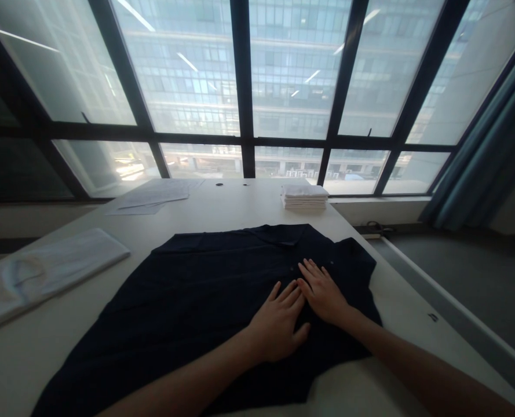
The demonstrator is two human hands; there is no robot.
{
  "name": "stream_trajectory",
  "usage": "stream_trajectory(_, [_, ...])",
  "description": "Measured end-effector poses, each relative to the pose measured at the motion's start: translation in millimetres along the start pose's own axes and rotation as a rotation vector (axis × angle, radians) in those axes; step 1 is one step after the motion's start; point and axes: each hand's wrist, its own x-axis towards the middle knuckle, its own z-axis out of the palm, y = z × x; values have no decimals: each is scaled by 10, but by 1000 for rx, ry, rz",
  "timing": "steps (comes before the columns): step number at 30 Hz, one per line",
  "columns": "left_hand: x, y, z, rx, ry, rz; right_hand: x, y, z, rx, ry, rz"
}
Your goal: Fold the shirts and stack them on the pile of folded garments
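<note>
A dark navy shirt (187, 295) lies spread over the white table (222, 208), its collar part toward the right. My left hand (278, 321) rests flat on the cloth with the fingers stretched out and the thumb apart. Just to its right, my right hand (322, 289) also lies palm down on the shirt, fingers extended. The fingertips of the two hands come close together near small buttons on the front. Neither hand grips anything.
Several folded white cloths (304, 197) are stacked at the table's far right. Sheets of paper (153, 196) lie at the far left, with a folded white garment (53, 272) nearer on that side. A small dark object (433, 317) sits by the right edge. Windows stand behind; a blue curtain (478, 156) hangs right.
</note>
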Motion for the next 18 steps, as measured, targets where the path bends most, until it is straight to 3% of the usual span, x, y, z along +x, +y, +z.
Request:
stream_trajectory(12, [21,-45,66,61,11,-46,36,67,-5,-46,5,59])
stream_trajectory(18, [27,-27,62,57,18,-61,-21,-23,-94,5,8,-63])
